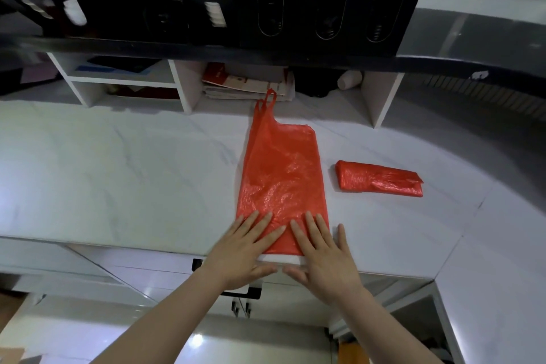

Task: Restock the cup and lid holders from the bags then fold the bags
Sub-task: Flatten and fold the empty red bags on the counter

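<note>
Flattening the red bag (280,174)

My left hand (245,248) and right hand (322,254) press it, fingers straight (gripping nothing), beside the folded bag (379,179).

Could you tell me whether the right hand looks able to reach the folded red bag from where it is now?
Probably yes. The folded bag lies in the open on the counter, right of the flat bag, with nothing between it and the right hand, which presses flat and holds nothing.

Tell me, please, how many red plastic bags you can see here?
2. The flat bag lies at the counter's front edge, left hand and right hand pressing its near end. The folded bag lies to its right, apart. More may hide on the shelves.
</note>
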A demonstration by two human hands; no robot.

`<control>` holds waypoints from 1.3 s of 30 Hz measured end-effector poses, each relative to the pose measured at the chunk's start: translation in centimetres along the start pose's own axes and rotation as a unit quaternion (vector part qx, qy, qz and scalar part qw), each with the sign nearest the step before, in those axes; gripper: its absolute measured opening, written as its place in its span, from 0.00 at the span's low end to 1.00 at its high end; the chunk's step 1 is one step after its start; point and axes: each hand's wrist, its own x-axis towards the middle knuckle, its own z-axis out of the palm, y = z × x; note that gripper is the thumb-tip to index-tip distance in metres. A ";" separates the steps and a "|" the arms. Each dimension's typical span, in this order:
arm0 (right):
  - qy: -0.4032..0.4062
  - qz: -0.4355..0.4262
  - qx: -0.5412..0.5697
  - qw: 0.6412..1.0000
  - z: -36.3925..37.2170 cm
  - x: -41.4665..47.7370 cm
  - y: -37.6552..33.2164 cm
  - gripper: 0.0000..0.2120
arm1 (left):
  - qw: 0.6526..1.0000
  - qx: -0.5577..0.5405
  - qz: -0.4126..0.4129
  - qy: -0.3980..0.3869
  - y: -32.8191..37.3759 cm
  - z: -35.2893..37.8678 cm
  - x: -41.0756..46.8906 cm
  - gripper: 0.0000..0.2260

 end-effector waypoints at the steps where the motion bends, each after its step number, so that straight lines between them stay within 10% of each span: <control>1: -0.010 0.004 -0.005 1.000 0.2 -0.1 0.2 0.40 | 1.000 0.000 0.002 -0.002 -0.1 0.0 0.1 0.33; 12: 0.032 -0.014 0.022 0.999 0.1 -1.8 1.3 0.34 | 0.999 -0.038 0.019 0.016 -0.6 0.4 -0.3 0.39; 21: 0.145 -0.020 0.126 0.981 -1.6 -3.8 2.6 0.25 | 0.962 -0.220 0.021 0.158 -2.1 -0.1 -2.9 0.20; 30: 0.139 -0.006 0.183 0.973 -2.2 -3.2 3.5 0.20 | 0.909 -0.353 -0.076 0.209 -1.9 -0.3 -2.8 0.22; 39: 0.093 -0.004 0.225 0.970 -1.9 -1.6 3.5 0.21 | 0.934 -0.286 -0.090 0.197 -1.9 0.1 -3.0 0.22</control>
